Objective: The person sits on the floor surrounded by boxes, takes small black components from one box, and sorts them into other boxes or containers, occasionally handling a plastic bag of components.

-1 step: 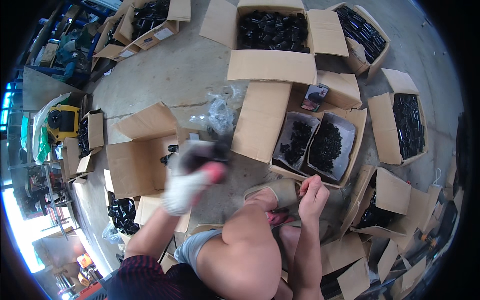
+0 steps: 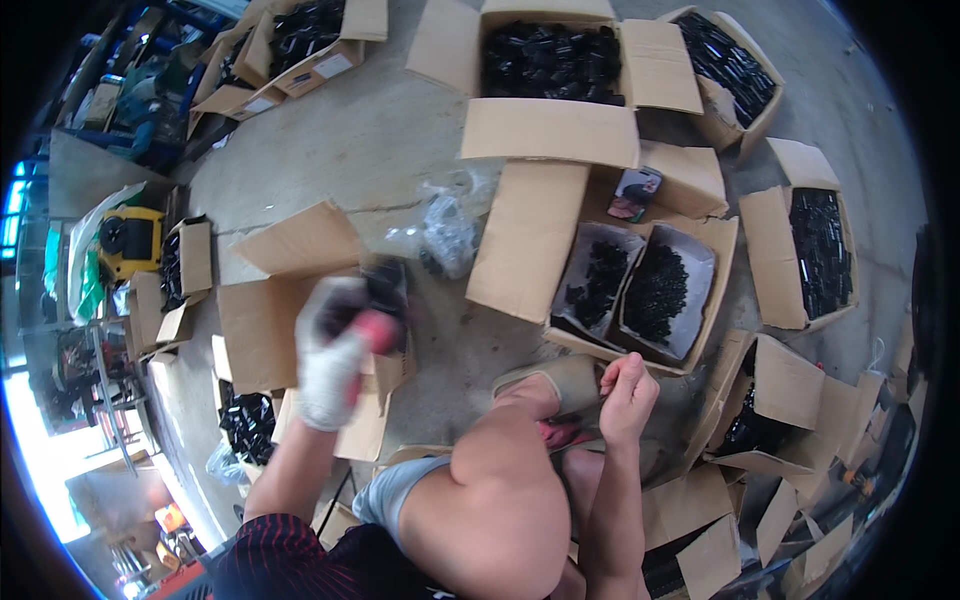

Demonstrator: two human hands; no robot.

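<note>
My left hand [image 2: 333,365], in a white work glove with a dark palm and red at one fingertip, is closed round a black part [image 2: 386,285]. Motion blurs the part, so its exact kind does not show. Both are over an open cardboard box [image 2: 255,335] on the left, whose contents my glove mostly covers. My right hand [image 2: 628,395] is bare and curled, thumb against fingers, above my sandal; anything inside it is hidden. Just beyond it, a box [image 2: 722,285] holds two grey trays [image 2: 700,268] of small black pieces [image 2: 655,290].
A larger carton [image 2: 550,130] of black parts stands at the far middle. More boxes of black pieces line the right, including one [image 2: 770,245]. Clear plastic film [image 2: 447,235] lies on the concrete floor. A phone-like object [image 2: 635,193] rests in the tray box. A yellow machine [image 2: 130,243] sits far left.
My left hand has swung left with the black part, over the open box. My right hand keeps its curled shape and place. The whole view has shifted slightly.
</note>
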